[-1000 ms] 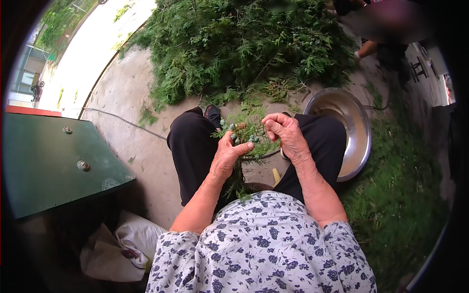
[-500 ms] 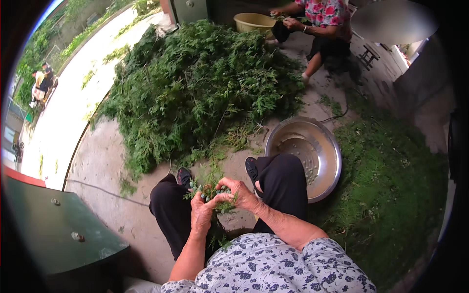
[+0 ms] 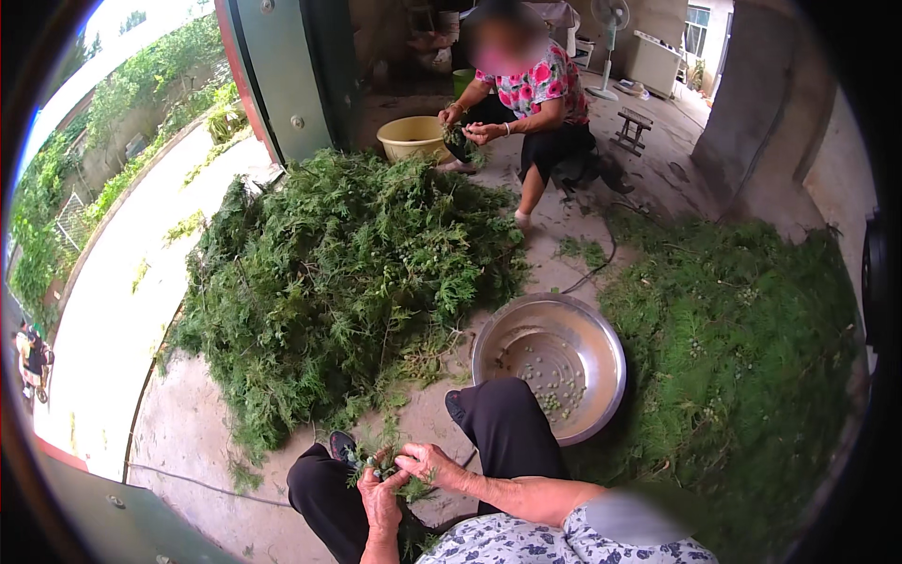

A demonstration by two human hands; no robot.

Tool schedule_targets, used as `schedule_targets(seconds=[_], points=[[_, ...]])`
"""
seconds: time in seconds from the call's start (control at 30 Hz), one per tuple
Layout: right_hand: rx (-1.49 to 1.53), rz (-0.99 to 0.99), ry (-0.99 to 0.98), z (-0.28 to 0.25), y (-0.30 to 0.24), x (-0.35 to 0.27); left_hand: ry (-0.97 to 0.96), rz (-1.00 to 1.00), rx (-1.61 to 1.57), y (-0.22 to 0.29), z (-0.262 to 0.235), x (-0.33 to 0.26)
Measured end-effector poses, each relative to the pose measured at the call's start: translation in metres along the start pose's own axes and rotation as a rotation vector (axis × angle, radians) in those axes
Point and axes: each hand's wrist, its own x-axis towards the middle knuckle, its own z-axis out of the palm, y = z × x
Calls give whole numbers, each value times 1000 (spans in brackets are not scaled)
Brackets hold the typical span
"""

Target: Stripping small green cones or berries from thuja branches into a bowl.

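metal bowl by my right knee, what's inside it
The metal bowl holds a thin scatter of small green bits on its bottom, most of the bottom bare. The knee covers its near-left rim.

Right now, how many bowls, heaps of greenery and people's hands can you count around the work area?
Bowls: 2, the metal bowl and the yellow bowl
Greenery heaps: 2, the big pile and the right pile
Hands: 4, left hand, right hand, co-worker's hands
Total: 8
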Motion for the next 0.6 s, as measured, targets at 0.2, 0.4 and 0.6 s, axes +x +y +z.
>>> schedule_targets(seconds=[0.2, 0.4, 0.6], points=[[886, 310, 43, 7, 44, 15, 3, -115, -122, 19, 16, 1], [1066, 388, 94, -16, 23, 11, 18, -237, -146, -14, -9, 2], [1035, 413, -25, -26, 16, 4, -32, -322, -161, -10, -1, -12]])
